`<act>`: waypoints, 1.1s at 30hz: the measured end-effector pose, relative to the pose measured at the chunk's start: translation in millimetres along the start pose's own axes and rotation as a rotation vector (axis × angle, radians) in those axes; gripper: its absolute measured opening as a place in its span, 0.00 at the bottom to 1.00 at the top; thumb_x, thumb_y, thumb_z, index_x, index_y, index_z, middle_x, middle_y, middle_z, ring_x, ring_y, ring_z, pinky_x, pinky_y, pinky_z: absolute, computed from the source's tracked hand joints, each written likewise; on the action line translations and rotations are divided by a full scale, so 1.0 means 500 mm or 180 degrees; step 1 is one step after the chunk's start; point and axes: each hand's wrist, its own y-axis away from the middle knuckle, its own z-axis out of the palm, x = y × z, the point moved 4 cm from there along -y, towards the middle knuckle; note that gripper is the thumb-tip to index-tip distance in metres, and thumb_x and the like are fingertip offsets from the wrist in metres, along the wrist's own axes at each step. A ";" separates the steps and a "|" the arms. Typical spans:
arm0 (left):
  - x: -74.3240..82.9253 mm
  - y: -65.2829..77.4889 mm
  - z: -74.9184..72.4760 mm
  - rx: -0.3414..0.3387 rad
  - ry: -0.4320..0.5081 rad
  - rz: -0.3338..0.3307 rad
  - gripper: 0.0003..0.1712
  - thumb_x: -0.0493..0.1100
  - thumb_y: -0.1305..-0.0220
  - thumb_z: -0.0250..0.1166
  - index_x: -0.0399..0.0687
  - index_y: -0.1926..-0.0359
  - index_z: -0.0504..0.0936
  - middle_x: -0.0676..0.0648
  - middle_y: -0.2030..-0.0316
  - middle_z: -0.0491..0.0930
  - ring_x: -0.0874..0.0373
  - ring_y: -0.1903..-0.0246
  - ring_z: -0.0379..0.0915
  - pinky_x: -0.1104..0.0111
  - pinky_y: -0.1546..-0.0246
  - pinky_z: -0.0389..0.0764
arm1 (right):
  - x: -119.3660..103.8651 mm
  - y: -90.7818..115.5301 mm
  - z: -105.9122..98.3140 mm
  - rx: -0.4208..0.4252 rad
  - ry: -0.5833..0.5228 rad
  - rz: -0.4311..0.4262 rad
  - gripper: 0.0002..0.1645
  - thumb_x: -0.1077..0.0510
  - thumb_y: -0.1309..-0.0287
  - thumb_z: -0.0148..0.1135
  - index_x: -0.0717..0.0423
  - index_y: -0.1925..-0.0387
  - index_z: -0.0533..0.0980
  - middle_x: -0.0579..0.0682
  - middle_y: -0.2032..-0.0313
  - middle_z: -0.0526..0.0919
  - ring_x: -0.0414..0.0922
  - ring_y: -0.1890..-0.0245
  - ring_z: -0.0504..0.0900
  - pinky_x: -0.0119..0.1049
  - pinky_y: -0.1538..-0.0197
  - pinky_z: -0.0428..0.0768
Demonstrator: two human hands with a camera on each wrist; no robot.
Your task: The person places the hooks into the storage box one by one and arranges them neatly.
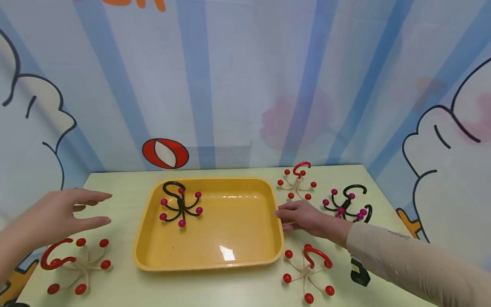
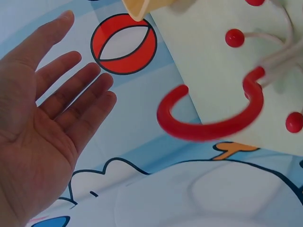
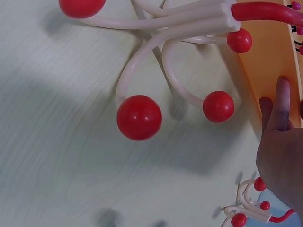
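My right hand [image 1: 307,217] reaches to the right end of a yellow tray [image 1: 226,267]. Its fingers [image 3: 282,101] lie fairly straight against the tray's outer wall, fingertips at the rim. In the tray, toward the back left, stands a black claw massager [image 1: 181,207] with magenta ball tips and a hooked handle. Left of the tray my left hand [image 1: 57,215] hovers with fingers extended and nothing in it. Just below it in the head view stands a cream claw massager [image 1: 82,265] with red balls and a red hook [image 2: 213,130].
Two more cream-and-red massagers [image 1: 306,273] [image 1: 297,185] stand right of the tray, in front of and behind my right hand. Black massagers [image 1: 345,204] with magenta tips stand farther right, partly behind the sleeve [image 1: 387,251]. A printed backdrop [image 1: 238,85] rises behind the table.
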 end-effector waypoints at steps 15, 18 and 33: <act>-0.042 0.051 0.002 -0.0107 -0.0358 -0.0291 0.55 0.76 0.60 0.67 0.39 0.42 0.77 0.32 0.51 0.78 0.35 0.58 0.74 0.46 0.65 0.81 | 0.014 -0.004 -0.005 0.0027 -0.0009 0.0037 0.29 0.48 0.40 0.64 0.61 0.42 0.75 0.56 0.50 0.83 0.50 0.55 0.85 0.39 0.55 0.84; -0.048 0.060 0.003 -0.0125 -0.0356 -0.0282 0.56 0.77 0.61 0.67 0.37 0.42 0.77 0.31 0.50 0.77 0.35 0.56 0.73 0.44 0.61 0.80 | 0.014 -0.004 -0.005 0.0037 -0.0021 0.0046 0.29 0.48 0.40 0.64 0.61 0.43 0.75 0.56 0.50 0.83 0.50 0.55 0.85 0.39 0.55 0.84; -0.115 0.100 0.046 -0.0400 0.0111 -0.0667 0.63 0.67 0.60 0.74 0.25 0.36 0.63 0.20 0.45 0.63 0.24 0.53 0.61 0.32 0.57 0.69 | 0.007 0.006 -0.001 0.0053 -0.0022 0.0019 0.28 0.50 0.39 0.63 0.62 0.42 0.74 0.58 0.49 0.82 0.52 0.54 0.84 0.40 0.55 0.84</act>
